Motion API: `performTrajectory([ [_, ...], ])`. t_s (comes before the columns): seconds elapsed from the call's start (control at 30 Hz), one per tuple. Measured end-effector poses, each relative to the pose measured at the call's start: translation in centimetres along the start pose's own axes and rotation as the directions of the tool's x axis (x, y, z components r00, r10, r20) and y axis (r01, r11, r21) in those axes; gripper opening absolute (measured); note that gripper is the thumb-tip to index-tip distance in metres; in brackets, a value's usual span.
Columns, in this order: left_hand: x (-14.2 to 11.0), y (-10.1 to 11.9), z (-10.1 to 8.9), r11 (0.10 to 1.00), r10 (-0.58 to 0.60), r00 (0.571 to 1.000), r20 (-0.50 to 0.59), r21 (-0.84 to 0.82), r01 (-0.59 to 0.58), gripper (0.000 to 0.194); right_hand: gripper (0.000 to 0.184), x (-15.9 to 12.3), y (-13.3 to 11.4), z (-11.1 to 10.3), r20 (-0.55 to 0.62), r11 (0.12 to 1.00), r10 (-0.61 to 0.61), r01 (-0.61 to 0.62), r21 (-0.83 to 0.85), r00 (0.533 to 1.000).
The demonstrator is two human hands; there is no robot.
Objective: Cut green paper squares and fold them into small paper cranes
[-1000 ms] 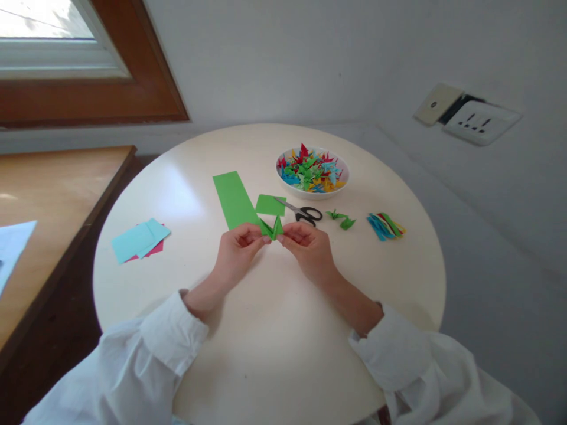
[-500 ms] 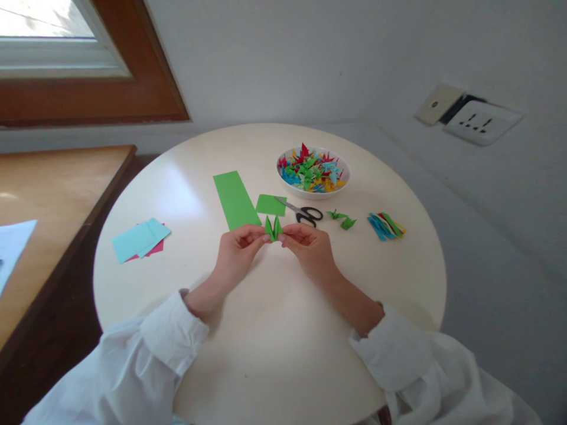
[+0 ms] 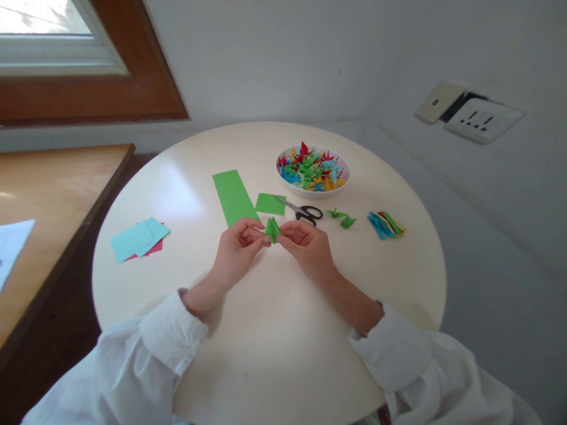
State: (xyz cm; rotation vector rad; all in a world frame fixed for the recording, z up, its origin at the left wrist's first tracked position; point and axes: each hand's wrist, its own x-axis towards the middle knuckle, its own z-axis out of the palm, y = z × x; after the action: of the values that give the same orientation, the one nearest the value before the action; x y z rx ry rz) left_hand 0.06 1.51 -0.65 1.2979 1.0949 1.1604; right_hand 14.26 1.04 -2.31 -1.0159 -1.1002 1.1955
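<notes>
A small folded green origami paper (image 3: 272,230) is held upright between my two hands, its pleats drawn close together. My left hand (image 3: 237,248) pinches its left side between thumb and fingers. On the other side, my right hand (image 3: 310,245) grips it the same way. Just beyond them lie a long green paper strip (image 3: 234,198) and a green paper square (image 3: 270,204). The blade tip of the black-handled scissors (image 3: 305,211) rests over the square. Two small folded green pieces (image 3: 348,222) lie right of the scissors.
A white bowl (image 3: 283,184) full of colourful paper cranes stands at the back of the round white table (image 3: 274,354). Coloured paper strips (image 3: 385,225) lie at the right, light blue sheets (image 3: 137,239) over pink ones at the left. A wooden table (image 3: 62,195) adjoins on the left.
The two upright points of the green origami paper, spread in a V before, are now closer together. Both hands stay in nearly the same place; the view has shifted slightly.
</notes>
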Motion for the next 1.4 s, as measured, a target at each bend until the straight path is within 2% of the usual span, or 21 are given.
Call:
performTrajectory([
  [0.17,-0.02,0.09,-0.01,1.0,-0.019,1.0,0.005,0.014,0.019,0.027,0.02,0.03,0.1,-0.11,-0.026,0.999,-0.015,0.014,-0.037,1.0],
  [0.43,0.04,-0.44,0.13,0.999,-0.041,0.999,0.015,-0.011,0.042,0.016,0.018,-0.04,-0.02,-0.18,0.007,0.995,-0.033,0.033,-0.092,0.999],
  [0.73,-0.07,-0.37,0.04,0.992,-0.028,0.994,0.104,0.126,0.014,0.013,0.01,-0.26,0.02,-0.11,0.048,0.98,-0.088,0.095,-0.176,0.995],
  [1.03,-0.16,-0.27,0.29,0.992,-0.053,0.987,0.149,0.118,0.036,0.013,0.011,-0.49,-0.35,-0.08,0.061,0.936,-0.138,0.15,-0.319,0.989],
  [1.23,-0.22,-0.32,0.25,0.993,-0.117,0.959,0.26,0.029,0.113,0.015,0.007,-0.79,-0.42,0.06,0.17,0.964,-0.091,0.13,-0.233,0.981],
  [1.4,-0.14,-0.68,0.18,0.984,-0.153,0.942,0.3,-0.037,0.172,0.01,0.008,-0.74,-0.4,0.17,0.189,0.973,-0.079,0.117,-0.198,0.979],
])
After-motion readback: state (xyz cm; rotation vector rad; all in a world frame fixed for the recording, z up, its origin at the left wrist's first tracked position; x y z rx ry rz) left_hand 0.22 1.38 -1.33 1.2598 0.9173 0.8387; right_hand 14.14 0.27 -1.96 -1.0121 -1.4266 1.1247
